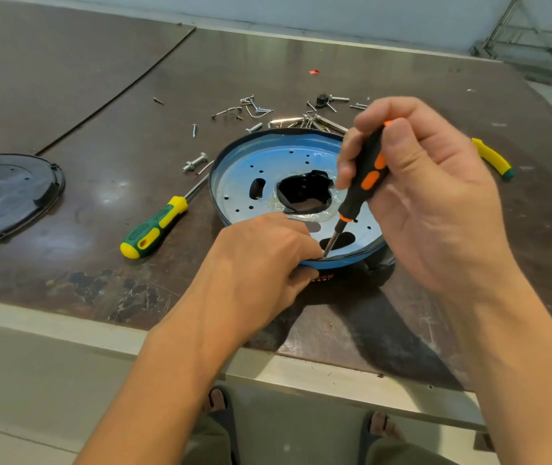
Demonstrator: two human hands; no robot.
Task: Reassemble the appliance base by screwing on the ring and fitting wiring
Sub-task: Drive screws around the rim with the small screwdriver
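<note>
On the table (402, 78), the biggest thing is a black cover (6, 196) at far left, well apart from the work. Next is the blue base (267, 169), a round holed plate with a raised rim, lying flat in the middle, close to the near edge.

The right hand (429, 189) is curled round a black-and-orange screwdriver (361, 186). The left hand (261, 263) clamps the near rim of the base, fingers on top and thumb beneath, fingertips just beside the tool's tip. Whether they also steady a screw I cannot tell.

What the next turn depends on is the tool's axis. Its tip sits on the near rim, on the person's side of the base, while the handle leans up, away and to the right. It is tilted, and probably needs standing more upright over the hole. The left hand is the nearer one to that spot.

A green screwdriver (153, 229) lies left of the base, its shaft reaching the rim. Loose screws (257, 110) are scattered beyond the base.

Orange lettering (321, 278) under the near rim is too blurred to read. No wiring can be made out.
</note>
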